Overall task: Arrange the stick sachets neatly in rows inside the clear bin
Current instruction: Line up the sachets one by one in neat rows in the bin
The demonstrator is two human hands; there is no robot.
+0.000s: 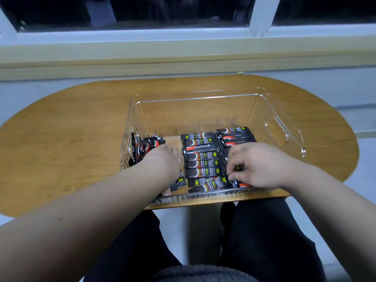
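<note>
A clear plastic bin [203,98] stands on a wooden table. Black stick sachets with red and green print lie inside. A middle row [201,159] is stacked flat, one behind another. A second row [237,135] lies to its right. A loose bunch of sachets [142,147] leans against the bin's left wall. My left hand [162,159] reaches into that bunch, fingers hidden among the sachets. My right hand [254,165] is over the right row near the front wall, its fingers pinching a sachet [239,167].
The oval wooden table [71,139] stands against a wall below a window sill [183,53]. The bin's right wall has a cut-out handle [278,133]. The bin's far half holds no sachets. My dark-trousered legs show under the table's front edge.
</note>
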